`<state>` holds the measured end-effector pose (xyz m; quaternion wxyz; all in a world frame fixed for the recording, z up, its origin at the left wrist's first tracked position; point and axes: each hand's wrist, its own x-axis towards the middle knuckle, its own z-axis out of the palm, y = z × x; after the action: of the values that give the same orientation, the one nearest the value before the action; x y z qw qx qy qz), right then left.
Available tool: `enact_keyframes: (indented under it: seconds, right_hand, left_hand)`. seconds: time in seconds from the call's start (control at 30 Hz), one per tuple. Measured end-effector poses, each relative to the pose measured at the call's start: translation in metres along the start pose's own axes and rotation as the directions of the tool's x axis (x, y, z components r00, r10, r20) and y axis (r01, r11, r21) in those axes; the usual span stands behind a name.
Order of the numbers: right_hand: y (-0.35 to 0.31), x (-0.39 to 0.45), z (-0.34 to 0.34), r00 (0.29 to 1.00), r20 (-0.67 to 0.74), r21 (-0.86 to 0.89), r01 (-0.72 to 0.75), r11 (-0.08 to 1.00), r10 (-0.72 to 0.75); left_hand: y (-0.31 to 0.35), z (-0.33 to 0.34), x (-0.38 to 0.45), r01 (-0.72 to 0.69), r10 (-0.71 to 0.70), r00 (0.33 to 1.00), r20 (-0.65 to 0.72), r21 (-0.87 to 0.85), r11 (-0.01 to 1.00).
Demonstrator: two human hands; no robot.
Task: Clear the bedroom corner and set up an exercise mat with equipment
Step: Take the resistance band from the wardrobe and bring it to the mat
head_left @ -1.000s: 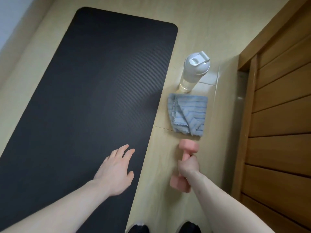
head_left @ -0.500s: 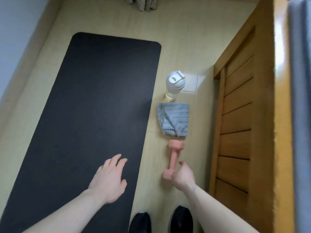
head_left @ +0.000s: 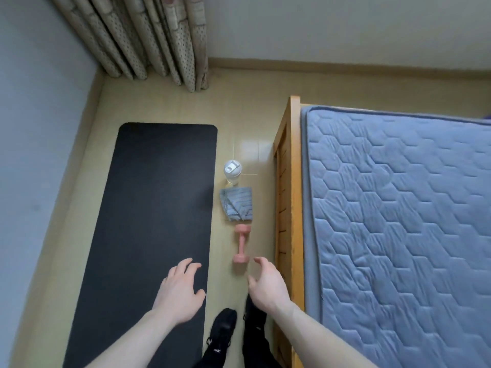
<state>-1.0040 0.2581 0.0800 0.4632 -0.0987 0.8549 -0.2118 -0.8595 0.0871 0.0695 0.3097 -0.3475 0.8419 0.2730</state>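
Observation:
A black exercise mat (head_left: pixel 156 221) lies flat along the floor on the left. In the strip between mat and bed stand a white bottle (head_left: pixel 232 171), a folded grey-blue striped towel (head_left: pixel 237 205) and a pink dumbbell (head_left: pixel 241 243), lined up front to back. My right hand (head_left: pixel 267 284) hovers open just below the dumbbell, not touching it. Over the mat's near right edge my left hand (head_left: pixel 180 289) is spread open and holds nothing.
A wooden bed frame (head_left: pixel 288 197) with a blue quilted mattress (head_left: pixel 398 221) fills the right side. Beige curtains (head_left: pixel 148 38) hang in the far corner. Grey walls close the left and back. My black shoes (head_left: pixel 223 330) stand between mat and bed.
My right hand let go of the pink dumbbell, which now lies on the floor. The view rose and pulled back, bringing the bed, curtains and walls into sight.

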Motion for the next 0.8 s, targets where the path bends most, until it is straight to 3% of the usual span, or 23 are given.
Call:
enact_keyframes:
  seconds: [0.17,0.43,0.63,0.8]
  right_hand:
    - [-0.011,-0.109,-0.039,0.996,-0.086,0.023,0.021,1.0,-0.019]
    - [0.003,-0.275,-0.052,0.972,-0.231,0.152,-0.018,0.988,0.054]
    - [0.046,-0.376,-0.052,0.904,-0.385,0.306,-0.065,0.95,0.186]
    - [0.101,-0.448,-0.048,0.809,-0.501,0.44,-0.068,0.896,0.308]
  left_hand:
    - [0.032,-0.042,-0.084,-0.083,0.083,0.996,-0.026,-0.015,0.996]
    - [0.079,-0.087,-0.188,-0.348,0.35,0.936,0.024,0.198,0.916]
    - [0.138,-0.081,-0.252,-0.597,0.614,0.786,0.068,0.339,0.727]
    - [0.2,-0.042,-0.309,-0.758,0.768,0.61,0.195,0.426,0.494]
